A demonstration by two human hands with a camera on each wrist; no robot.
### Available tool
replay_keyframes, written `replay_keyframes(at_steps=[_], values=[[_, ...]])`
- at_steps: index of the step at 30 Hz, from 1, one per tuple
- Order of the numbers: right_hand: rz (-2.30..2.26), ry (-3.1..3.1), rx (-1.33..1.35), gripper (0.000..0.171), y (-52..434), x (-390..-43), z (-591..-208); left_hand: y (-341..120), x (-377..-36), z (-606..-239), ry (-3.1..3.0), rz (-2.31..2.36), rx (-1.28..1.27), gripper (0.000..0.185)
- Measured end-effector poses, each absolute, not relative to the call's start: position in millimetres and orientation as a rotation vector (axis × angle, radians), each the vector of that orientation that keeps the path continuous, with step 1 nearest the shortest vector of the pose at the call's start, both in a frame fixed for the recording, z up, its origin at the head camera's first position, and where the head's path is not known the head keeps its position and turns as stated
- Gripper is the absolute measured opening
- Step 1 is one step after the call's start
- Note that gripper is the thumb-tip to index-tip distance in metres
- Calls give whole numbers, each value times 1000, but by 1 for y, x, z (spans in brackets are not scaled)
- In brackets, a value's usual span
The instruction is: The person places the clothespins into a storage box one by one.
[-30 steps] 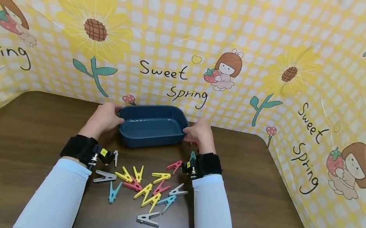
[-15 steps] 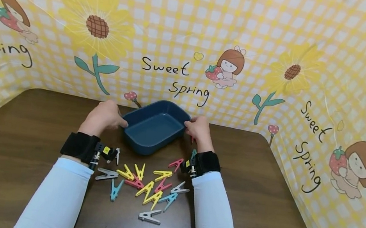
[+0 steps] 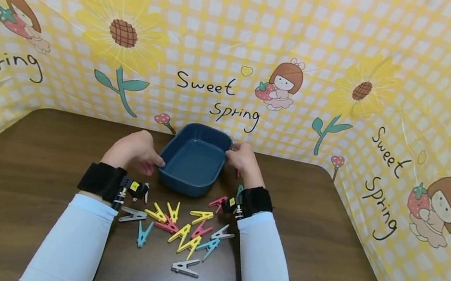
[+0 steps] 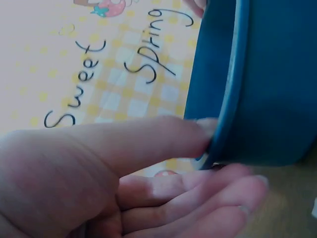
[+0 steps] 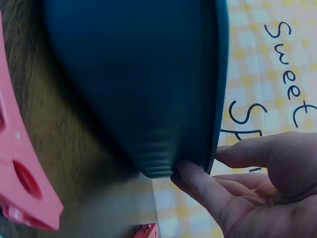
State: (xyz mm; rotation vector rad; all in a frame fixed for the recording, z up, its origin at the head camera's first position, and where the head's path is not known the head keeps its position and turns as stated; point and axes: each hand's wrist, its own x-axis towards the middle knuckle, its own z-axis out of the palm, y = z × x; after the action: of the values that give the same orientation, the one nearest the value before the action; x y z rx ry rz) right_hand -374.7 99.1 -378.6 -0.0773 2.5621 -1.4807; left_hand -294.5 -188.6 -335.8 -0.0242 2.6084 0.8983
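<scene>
A yellow checked backdrop (image 3: 234, 25) printed with sunflowers and the words "Sweet Spring" wraps round the back and both sides of a dark wooden surface (image 3: 29, 164). The blue tub (image 3: 194, 160) sits toward the far middle of that surface, its far end close under the backdrop, so there is little room behind it. Bare wood lies open to the left and right of it. Near its front edge a scatter of coloured clothes pegs (image 3: 177, 230) fills the space between the two forearms.

The tub is an oblong with rounded corners, mouth upward. Its long axis runs from near-left to far-right, skewed to the surface's edge, one short end pointing toward the pegs.

The left hand (image 3: 134, 150) grips the tub's left rim: the left wrist view shows the thumb (image 4: 148, 141) pressed at the rim and the fingers (image 4: 208, 191) curled beneath it. The right hand (image 3: 243, 160) holds the far right rim, with a fingertip (image 5: 198, 183) hooked under the lip in the right wrist view. A pink peg (image 5: 22, 183) lies close beside the tub there.
</scene>
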Motion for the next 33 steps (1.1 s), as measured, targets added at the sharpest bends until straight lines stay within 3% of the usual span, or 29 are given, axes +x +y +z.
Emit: replay_keyframes(at_steps=[12, 21, 33], values=[[-1470, 2509, -109, 51, 95, -376, -382, -178, -295, -340, 2563, 944, -10, 33], [-1398, 2390, -144, 54, 92, -372, -377, -185, -311, -362, 2578, 1248, -44, 50], [-1510, 2371, -140, 53, 92, -377, -386, -189, -328, -379, 2635, 1315, -16, 50]])
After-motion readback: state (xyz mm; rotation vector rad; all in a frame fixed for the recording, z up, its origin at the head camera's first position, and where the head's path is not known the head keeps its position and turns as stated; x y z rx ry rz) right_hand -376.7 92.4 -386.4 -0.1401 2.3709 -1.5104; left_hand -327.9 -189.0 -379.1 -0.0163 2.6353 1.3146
